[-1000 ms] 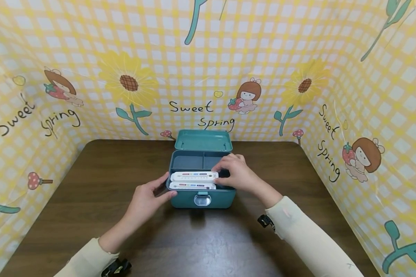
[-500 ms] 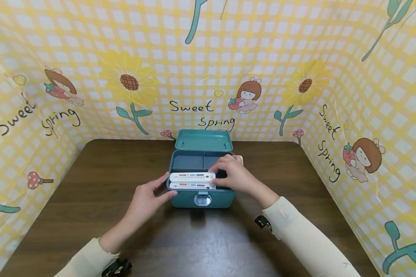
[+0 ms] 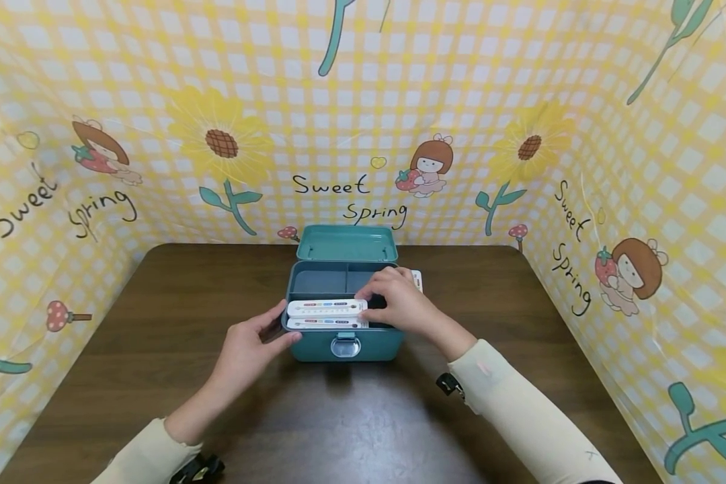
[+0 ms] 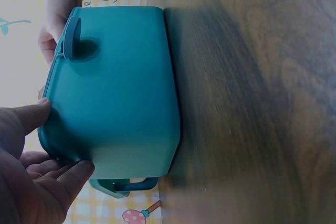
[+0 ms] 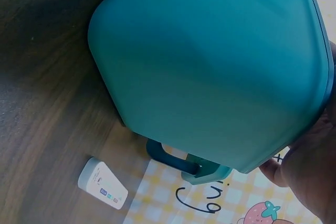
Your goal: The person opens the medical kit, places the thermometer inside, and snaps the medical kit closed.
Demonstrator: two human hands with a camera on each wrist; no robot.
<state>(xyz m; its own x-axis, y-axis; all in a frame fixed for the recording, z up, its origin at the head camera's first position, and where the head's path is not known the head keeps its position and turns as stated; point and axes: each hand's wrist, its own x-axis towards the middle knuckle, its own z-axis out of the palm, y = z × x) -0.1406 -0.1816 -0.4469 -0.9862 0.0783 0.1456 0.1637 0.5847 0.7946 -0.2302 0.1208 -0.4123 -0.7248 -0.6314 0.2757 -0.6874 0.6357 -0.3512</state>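
Observation:
A teal storage box (image 3: 372,345) with a metal front clasp stands on the table, its lid (image 3: 347,243) raised at the back. Two slim white cases with coloured label marks lie lengthwise in its front part, a rear case (image 3: 323,308) and a front case (image 3: 320,324). My right hand (image 3: 402,304) pinches the right end of the rear case between thumb and fingers. At the box's front left corner my left hand (image 3: 248,346) holds on, thumb at the front rim, fingers (image 4: 73,179) against the left wall. The right hand hides part of the box's inside.
Another white case (image 5: 103,183) lies on the wooden table (image 3: 175,296) right of the box, mostly behind my right hand in the head view. A dark handle (image 5: 170,159) sticks out behind the box. Yellow checked cloth (image 3: 314,121) stands around the table's back and sides.
My right hand has moved a little left with the rear white case. The box has shifted slightly left too. More of the white case on the table shows now. The left hand keeps its hold.

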